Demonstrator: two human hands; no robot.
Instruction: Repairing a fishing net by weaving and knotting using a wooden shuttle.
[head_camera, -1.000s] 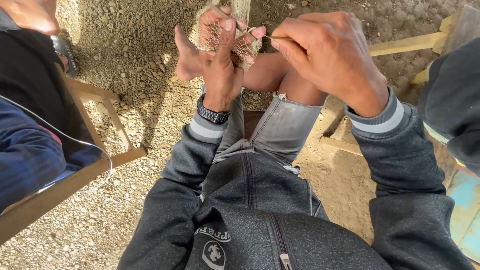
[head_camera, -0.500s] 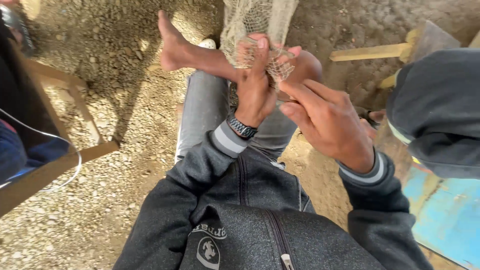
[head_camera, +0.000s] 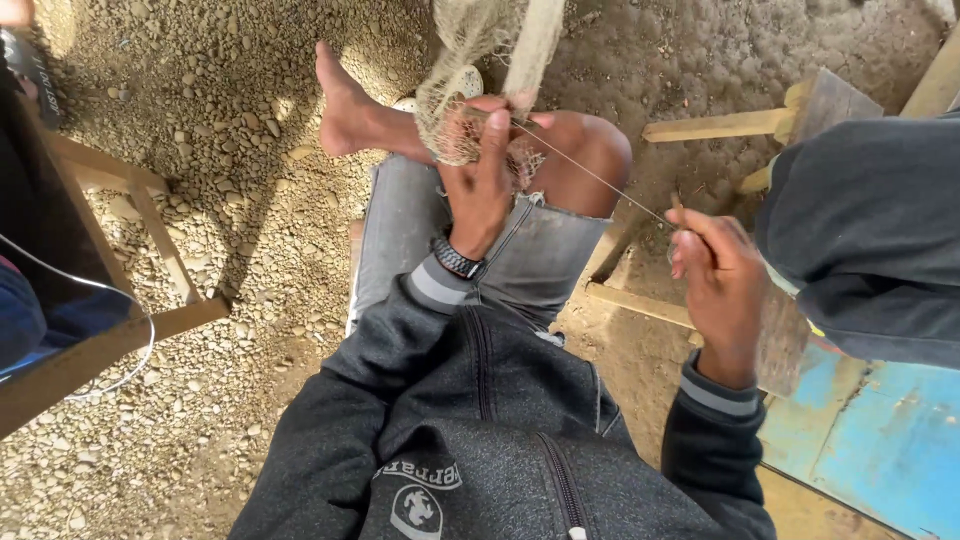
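The left hand (head_camera: 483, 178) grips a bunched pale fishing net (head_camera: 462, 70) at twelve o'clock, above the bent knee. The right hand (head_camera: 718, 282), at three o'clock, pinches a taut thread (head_camera: 590, 175) running back to the net.

The fishing net (head_camera: 470, 60) is cut off by the top edge. Whatever is pinched in the right hand (head_camera: 715, 275) is hidden by its fingers. The thread's (head_camera: 590, 175) net end is lost behind the left hand (head_camera: 485, 175).

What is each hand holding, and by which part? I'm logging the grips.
Left hand pinches the net at its bunched lower edge; right hand pulls the thread by its far end.
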